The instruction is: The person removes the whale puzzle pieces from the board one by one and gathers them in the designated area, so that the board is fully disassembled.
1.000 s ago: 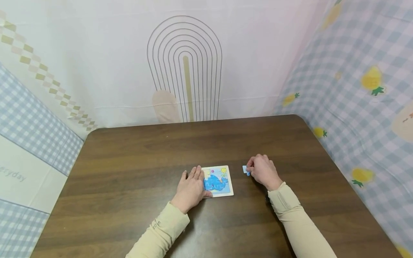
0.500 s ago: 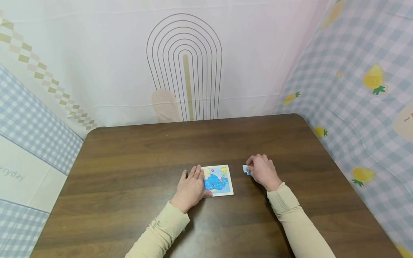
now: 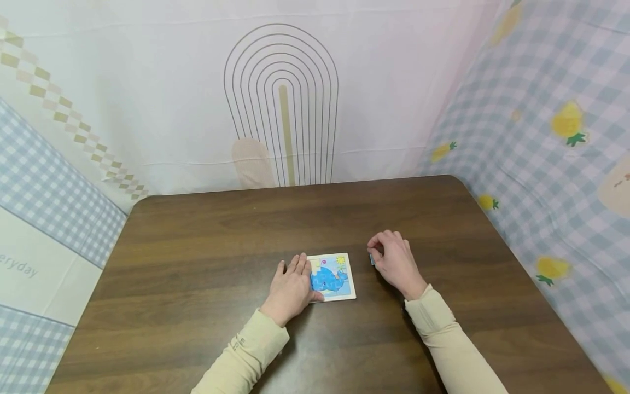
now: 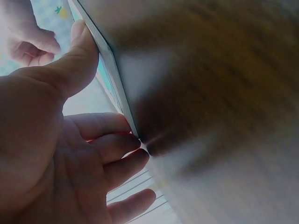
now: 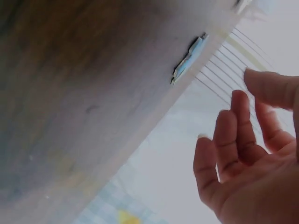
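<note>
A small whale jigsaw puzzle in a pale frame [image 3: 351, 287] lies on the table. My left hand [image 3: 290, 287] rests on its left side, fingers extended and thumb over the lower edge. In the left wrist view, the thumb [image 4: 79, 58] lies along the frame and the fingertips touch its edge. To the right of the puzzle, a light-blue puzzle piece [image 5: 189, 58] lies flat on the table. My right hand [image 3: 397, 262] hovers over this piece, hiding most of it in the head view. Its fingers are loosely bent, holding nothing, apart from the piece in the right wrist view.
The brown wooden table [image 3: 206, 235] has rounded far corners. Behind it hangs a white cloth [image 3: 187, 98] with an arch print, and a checked cloth [image 3: 521, 164] with pineapples hangs on the right.
My right hand has let go of the light-blue puzzle piece and moved slightly up and left over it. The left hand and the framed puzzle have stayed in place.
</note>
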A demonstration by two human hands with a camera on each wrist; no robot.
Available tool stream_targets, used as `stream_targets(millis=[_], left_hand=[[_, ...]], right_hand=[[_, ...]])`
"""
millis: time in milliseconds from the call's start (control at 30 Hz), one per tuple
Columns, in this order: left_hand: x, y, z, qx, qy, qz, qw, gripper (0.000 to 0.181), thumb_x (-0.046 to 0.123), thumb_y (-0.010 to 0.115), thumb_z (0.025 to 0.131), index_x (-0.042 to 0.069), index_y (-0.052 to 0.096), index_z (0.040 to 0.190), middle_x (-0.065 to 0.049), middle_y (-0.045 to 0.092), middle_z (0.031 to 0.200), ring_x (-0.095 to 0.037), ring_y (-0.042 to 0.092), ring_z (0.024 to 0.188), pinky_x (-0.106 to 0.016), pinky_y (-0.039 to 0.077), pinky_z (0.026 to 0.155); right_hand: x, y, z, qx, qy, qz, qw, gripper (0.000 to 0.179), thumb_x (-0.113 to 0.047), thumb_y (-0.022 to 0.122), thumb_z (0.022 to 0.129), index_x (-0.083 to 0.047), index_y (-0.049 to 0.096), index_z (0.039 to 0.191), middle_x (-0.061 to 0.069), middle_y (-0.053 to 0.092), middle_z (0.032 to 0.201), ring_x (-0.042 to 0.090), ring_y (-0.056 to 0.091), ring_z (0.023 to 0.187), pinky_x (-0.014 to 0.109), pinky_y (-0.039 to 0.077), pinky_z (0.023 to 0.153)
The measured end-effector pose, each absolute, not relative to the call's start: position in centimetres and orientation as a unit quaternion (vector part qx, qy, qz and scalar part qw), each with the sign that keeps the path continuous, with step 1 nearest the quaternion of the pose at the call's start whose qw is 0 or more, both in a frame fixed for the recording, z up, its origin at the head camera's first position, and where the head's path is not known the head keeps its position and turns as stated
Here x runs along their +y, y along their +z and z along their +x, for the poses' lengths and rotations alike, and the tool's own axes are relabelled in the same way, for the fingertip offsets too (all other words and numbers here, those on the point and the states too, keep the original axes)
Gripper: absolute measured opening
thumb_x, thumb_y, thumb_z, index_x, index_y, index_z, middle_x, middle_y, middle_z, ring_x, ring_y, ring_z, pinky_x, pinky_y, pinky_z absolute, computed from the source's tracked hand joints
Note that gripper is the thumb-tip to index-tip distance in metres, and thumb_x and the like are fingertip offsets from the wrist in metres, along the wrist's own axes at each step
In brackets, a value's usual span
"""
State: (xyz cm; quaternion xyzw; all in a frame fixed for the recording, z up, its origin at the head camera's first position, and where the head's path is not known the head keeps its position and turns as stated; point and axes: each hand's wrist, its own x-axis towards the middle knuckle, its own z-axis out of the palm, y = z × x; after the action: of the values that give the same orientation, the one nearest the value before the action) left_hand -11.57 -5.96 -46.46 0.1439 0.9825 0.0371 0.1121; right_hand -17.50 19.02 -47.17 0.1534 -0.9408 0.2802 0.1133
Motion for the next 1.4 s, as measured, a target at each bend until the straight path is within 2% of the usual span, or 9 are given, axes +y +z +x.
stream_targets(millis=[533,800,1000,1167,1400], left_hand=[[-6.0,-46.6,-11.5,0.982,0.039,0.145,0.114,0.092,0.064,0.060,0.081,0.002,0.041,0.147,-0.015,0.033,0.154,-0.029,0.029,0.143,-0.053,0.022,0.113],[-6.1,-46.6,-11.5,0.982,0.036,0.149,0.106,0.091,0.064,0.060,0.082,0.001,0.042,0.146,-0.015,0.034,0.154,-0.029,0.030,0.142,-0.054,0.023,0.112],[-6.1,-46.7,-11.4,0.982,0.037,0.152,0.107,0.091,0.064,0.058,0.083,0.002,0.041,0.147,-0.015,0.033,0.154,-0.029,0.030,0.143,-0.054,0.023,0.113],[-6.1,-46.6,-11.3,0.982,0.038,0.153,0.106,0.090,0.064,0.057,0.084,0.002,0.041,0.147,-0.015,0.032,0.154,-0.028,0.029,0.143,-0.054,0.023,0.113],[-6.1,-46.5,-11.3,0.982,0.041,0.151,0.106,0.090,0.064,0.058,0.083,0.002,0.041,0.147,-0.015,0.033,0.154,-0.029,0.029,0.143,-0.054,0.023,0.113]], right_hand=[[14.3,-47.5,-16.7,-0.935,0.297,0.190,0.038,0.008,-0.017,0.073,0.088,-0.014,0.070,0.095,-0.005,0.059,0.089,0.017,0.047,0.087,0.039,0.036,0.081],[12.4,-47.2,-16.8,-0.935,0.277,0.219,0.027,0.019,-0.024,0.073,0.089,-0.013,0.075,0.105,-0.003,0.061,0.093,0.018,0.048,0.089,0.036,0.036,0.075],[11.9,-47.6,-16.7,-0.949,0.216,0.229,-0.006,0.032,-0.032,0.075,0.086,-0.017,0.074,0.115,-0.001,0.059,0.099,0.019,0.046,0.090,0.034,0.034,0.072],[11.8,-47.6,-16.6,-0.952,0.201,0.229,-0.013,0.029,-0.033,0.077,0.083,-0.021,0.077,0.109,-0.001,0.057,0.099,0.020,0.045,0.092,0.034,0.034,0.073],[11.8,-47.4,-16.5,-0.958,0.182,0.222,0.004,0.017,-0.034,0.079,0.081,-0.024,0.079,0.095,-0.003,0.058,0.095,0.019,0.046,0.090,0.037,0.036,0.075]])
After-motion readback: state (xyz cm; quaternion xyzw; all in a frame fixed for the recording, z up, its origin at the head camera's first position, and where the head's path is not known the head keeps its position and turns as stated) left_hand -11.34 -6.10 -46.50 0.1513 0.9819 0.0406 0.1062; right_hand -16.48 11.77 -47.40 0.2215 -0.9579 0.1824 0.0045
